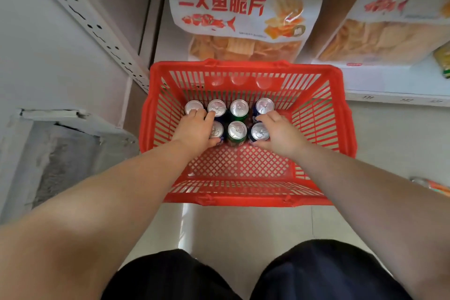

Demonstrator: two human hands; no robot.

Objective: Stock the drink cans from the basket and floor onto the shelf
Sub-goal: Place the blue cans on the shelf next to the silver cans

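Head view: we reach into the red basket (246, 66) on the floor, where the cans (239, 107) stand in two rows. Our right hand (280, 133) curls round a blue can (260, 132); our left hand (194, 129) lies over the left cans (gripping or not, we cannot tell). A can could slip and fall, or bump its neighbours over. They are round, smooth, shiny metal; the basket is hard plastic.

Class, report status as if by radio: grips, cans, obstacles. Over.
Left grip on left cans, hold unclear. Right grip round front-right can. Basket top unobstructed.
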